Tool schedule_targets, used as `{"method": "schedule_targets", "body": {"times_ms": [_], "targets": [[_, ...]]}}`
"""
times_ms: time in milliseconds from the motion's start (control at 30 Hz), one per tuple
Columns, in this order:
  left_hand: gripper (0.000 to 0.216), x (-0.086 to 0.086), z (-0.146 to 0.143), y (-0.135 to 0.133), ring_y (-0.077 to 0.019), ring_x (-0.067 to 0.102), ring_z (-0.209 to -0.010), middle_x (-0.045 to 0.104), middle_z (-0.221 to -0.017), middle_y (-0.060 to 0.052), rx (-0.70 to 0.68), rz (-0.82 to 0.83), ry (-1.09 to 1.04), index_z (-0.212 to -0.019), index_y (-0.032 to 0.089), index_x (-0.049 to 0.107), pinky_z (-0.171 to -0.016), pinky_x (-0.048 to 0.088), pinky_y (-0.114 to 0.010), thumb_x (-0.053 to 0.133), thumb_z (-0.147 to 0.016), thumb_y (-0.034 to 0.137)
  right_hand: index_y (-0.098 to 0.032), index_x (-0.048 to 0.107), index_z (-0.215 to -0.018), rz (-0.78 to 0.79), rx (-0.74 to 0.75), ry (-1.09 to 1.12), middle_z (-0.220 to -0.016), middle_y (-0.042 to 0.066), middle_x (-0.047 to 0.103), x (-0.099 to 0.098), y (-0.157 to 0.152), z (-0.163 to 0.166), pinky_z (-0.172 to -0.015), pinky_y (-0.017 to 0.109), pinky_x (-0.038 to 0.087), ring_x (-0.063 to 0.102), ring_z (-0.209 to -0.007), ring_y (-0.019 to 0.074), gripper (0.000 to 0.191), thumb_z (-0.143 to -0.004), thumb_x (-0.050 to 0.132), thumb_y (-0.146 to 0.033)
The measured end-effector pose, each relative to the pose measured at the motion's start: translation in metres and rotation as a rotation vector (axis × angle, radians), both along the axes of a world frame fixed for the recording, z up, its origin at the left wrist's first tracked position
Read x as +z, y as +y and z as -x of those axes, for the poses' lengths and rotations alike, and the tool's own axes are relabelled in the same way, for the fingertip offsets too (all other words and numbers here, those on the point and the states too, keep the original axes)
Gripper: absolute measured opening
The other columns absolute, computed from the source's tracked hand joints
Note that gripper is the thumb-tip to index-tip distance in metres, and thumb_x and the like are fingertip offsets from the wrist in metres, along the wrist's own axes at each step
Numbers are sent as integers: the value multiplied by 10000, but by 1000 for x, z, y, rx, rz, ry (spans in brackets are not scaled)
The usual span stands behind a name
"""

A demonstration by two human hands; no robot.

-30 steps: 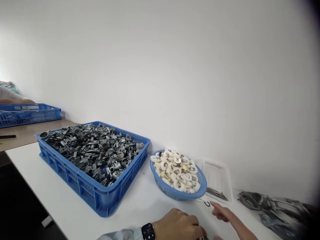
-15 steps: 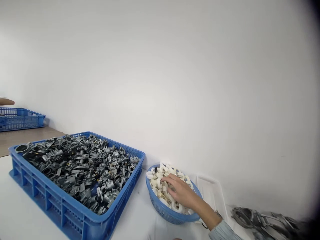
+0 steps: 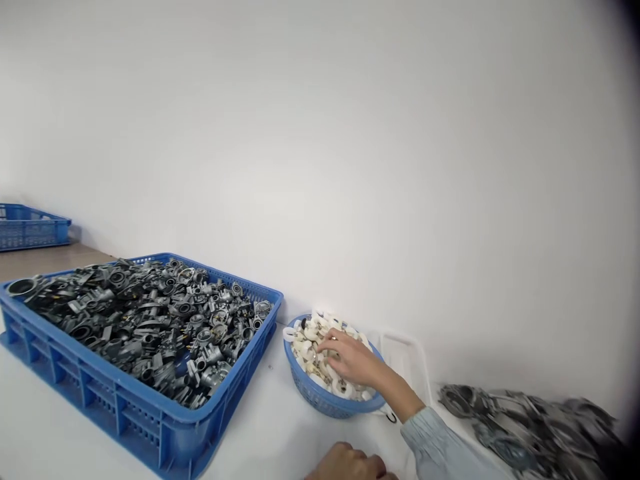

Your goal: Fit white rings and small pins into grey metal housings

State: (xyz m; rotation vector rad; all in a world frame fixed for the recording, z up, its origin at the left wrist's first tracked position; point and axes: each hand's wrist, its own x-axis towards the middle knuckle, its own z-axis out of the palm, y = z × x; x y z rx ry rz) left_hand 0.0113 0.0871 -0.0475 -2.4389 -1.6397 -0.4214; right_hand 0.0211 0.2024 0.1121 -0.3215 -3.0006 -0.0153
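Filling the basket [image 3: 325, 404], the white parts [image 3: 306, 349] lie in a loose heap that rises above its rim; many are curved or ring-shaped, and a small black piece sits among them at the far left. The basket is round and blue, standing on the white table [image 3: 265, 430] near the wall [image 3: 320, 167]. Over the heap is the right hand [image 3: 354, 360], palm down, fingers bent and tips at the parts; whether it is grasping one cannot be told. Its pale blue sleeve [image 3: 443, 443] comes in from the lower right. Below the basket, at the bottom edge, the left hand [image 3: 345, 465] shows only its knuckles, fingers curled; what it may hold is hidden. A small black hook [image 3: 391, 418] lies just beside the basket's near right side. Behind the right forearm is a white tray [image 3: 423, 367], and farther right lie grey parts [image 3: 530, 427], partly blurred. Left of the basket stands the crate [image 3: 187, 437], blue and piled with metal parts [image 3: 150, 327]. Far left, another crate [image 3: 35, 232] rests on a brown table [image 3: 65, 259].
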Motion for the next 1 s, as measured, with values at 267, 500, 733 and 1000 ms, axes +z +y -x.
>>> {"method": "schedule_targets", "body": {"times_ms": [267,500,733,1000], "targets": [[678,46,14,-48,-302,773,-799,764,-938,-67,0,102,-132,-1028,195,707,-753,601,-386,693,-822,841,-178,795,-1001,-34,25,35,-1083,94,682,-6,-8,22,-830,338,495,641,-956,250,218,-963,620,-53],[587,49,13,-58,-315,760,-879,759,-990,-59,1,129,-216,-1060,211,682,-797,594,-409,699,-870,767,-224,763,-1062,108,-64,224,-1177,61,671,13,-16,-63,-786,305,497,658,-964,207,149,-1019,630,-172],[535,46,5,-65,-311,752,-842,755,-959,-52,28,59,-265,-1056,196,685,-757,578,-413,741,-865,693,-229,748,-966,329,-114,185,-940,17,704,-13,-64,-163,-739,302,486,659,-844,193,151,-991,604,-192],[617,41,-4,-61,-273,733,-726,731,-799,-31,83,-32,-248,-855,197,687,-697,533,-371,798,-743,793,-244,733,-996,162,-244,183,-963,50,705,-50,-98,-195,-750,352,534,682,-848,221,273,-1050,468,-204]]}}
